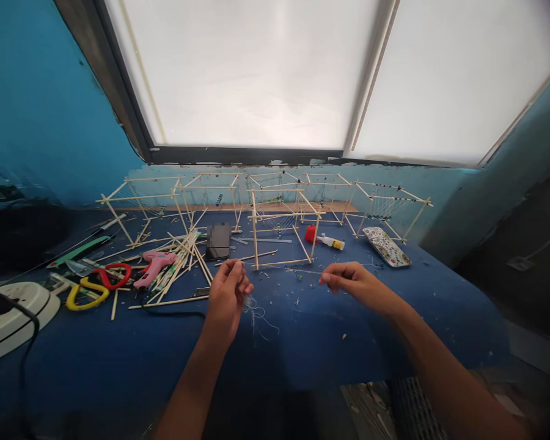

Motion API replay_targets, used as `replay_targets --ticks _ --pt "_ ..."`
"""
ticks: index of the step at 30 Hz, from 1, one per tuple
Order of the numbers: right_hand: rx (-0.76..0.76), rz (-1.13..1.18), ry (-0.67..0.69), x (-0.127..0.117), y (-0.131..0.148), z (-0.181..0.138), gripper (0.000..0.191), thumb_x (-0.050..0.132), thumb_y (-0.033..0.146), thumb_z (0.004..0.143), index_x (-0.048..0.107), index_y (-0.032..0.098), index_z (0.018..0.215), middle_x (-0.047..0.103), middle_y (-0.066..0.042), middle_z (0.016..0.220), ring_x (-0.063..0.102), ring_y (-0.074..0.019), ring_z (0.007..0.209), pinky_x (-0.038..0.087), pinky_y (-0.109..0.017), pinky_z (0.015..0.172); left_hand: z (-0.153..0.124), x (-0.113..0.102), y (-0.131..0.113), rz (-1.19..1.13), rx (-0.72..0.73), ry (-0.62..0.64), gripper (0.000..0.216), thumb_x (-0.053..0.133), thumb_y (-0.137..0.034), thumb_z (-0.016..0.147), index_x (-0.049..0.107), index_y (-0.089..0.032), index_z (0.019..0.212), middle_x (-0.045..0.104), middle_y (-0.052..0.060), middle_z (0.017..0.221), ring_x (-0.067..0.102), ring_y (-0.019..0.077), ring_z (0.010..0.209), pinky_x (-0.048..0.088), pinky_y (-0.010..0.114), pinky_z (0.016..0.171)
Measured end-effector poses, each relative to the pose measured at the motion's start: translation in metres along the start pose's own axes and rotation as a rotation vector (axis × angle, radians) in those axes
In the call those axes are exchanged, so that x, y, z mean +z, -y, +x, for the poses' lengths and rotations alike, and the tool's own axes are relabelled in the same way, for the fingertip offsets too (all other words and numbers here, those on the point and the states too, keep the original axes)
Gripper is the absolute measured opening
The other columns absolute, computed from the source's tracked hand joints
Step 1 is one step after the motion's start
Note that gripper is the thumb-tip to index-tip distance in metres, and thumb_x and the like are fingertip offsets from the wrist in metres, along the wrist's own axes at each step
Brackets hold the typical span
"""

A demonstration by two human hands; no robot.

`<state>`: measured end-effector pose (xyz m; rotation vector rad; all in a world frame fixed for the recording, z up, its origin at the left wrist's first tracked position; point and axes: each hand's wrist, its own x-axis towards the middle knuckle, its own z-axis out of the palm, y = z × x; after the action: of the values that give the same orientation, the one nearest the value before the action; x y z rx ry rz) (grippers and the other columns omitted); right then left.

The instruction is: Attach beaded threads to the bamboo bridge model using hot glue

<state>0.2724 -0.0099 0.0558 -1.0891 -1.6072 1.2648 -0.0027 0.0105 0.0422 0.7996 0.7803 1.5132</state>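
Note:
My left hand is closed in a pinch on a thin clear thread, with loose loops of it hanging below at its right. My right hand is also pinched on the same thread, which stretches taut between both hands above the blue table. Just beyond my hands stands a cube frame of wooden sticks. A dark phone lies behind my left hand.
More stick frames line the wall under the window. A pink glue gun, red and yellow scissors, loose sticks, a glue bottle, a bead tray and a white power strip lie around.

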Motion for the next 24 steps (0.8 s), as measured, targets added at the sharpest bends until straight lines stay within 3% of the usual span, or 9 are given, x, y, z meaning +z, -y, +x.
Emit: replay_targets --ticks 2,7,11,14,17,22,24 --pt "-0.039 0.14 -0.09 -0.001 -0.007 0.002 0.03 0.072 0.047 0.088 0.077 0.017 0.084 0.055 0.001 0.06 0.048 -0.0142 0.063 0.037 -0.031 0.066 0.001 -0.004 -0.004 0.036 -0.042 0.001 0.037 0.086 -0.036 0.069 0.059 -0.018 0.086 0.037 -0.01 0.06 0.029 0.0051 0.049 0.03 0.016 0.043" --pt "-0.096 0.369 -0.209 -0.004 -0.015 0.006 0.027 0.068 0.048 0.09 0.072 0.022 0.085 0.032 0.008 0.052 0.043 -0.0113 0.052 0.037 -0.027 0.058 0.005 -0.017 -0.007 0.335 -0.137 0.132 0.041 0.081 -0.049 0.073 0.062 -0.018 0.091 0.032 -0.011 0.055 0.022 0.0051 0.046 0.02 0.017 0.04" --pt "-0.127 0.503 -0.309 -0.014 -0.016 0.008 0.02 0.075 0.042 0.086 0.072 0.022 0.083 0.048 0.004 0.064 0.051 -0.011 0.061 0.042 -0.024 0.056 0.005 -0.029 -0.015 0.691 -0.132 0.319 0.039 0.071 -0.054 0.081 0.069 -0.017 0.095 0.036 -0.008 0.056 0.028 0.0071 0.049 0.022 0.019 0.044" --pt "-0.129 0.587 -0.356 -0.02 -0.018 0.008 0.018 0.074 0.042 0.086 0.071 0.025 0.08 0.064 0.0 0.091 0.063 -0.0141 0.086 0.052 -0.025 0.072 0.001 -0.031 -0.021 0.837 -0.084 0.414 0.037 0.064 -0.052 0.087 0.073 -0.019 0.102 0.05 -0.004 0.065 0.034 0.0089 0.053 0.025 0.021 0.047" --pt "-0.093 0.654 -0.385 -0.021 -0.022 0.008 0.019 0.071 0.043 0.088 0.07 0.027 0.078 0.069 0.0 0.1 0.066 -0.0157 0.099 0.054 -0.027 0.087 -0.004 -0.027 -0.023 0.875 -0.061 0.416 0.035 0.061 -0.051 0.089 0.075 -0.021 0.102 0.06 0.0 0.079 0.039 0.0099 0.056 0.028 0.022 0.049" --pt "-0.018 0.656 -0.406 -0.019 -0.025 0.005 0.016 0.07 0.041 0.086 0.069 0.026 0.08 0.071 0.0 0.096 0.068 -0.0161 0.095 0.055 -0.027 0.085 -0.008 -0.024 -0.016 0.873 -0.025 0.378 0.033 0.061 -0.051 0.09 0.073 -0.022 0.098 0.065 0.001 0.086 0.053 0.0142 0.069 0.039 0.023 0.06" --pt "-0.011 0.497 -0.426 -0.02 -0.027 0.003 0.022 0.063 0.046 0.09 0.067 0.026 0.081 0.071 -0.001 0.097 0.068 -0.0171 0.096 0.055 -0.029 0.086 -0.007 -0.025 -0.013 0.909 0.014 0.348 0.033 0.062 -0.052 0.089 0.074 -0.022 0.097 0.067 0.002 0.087 0.058 0.0168 0.075 0.043 0.026 0.066"
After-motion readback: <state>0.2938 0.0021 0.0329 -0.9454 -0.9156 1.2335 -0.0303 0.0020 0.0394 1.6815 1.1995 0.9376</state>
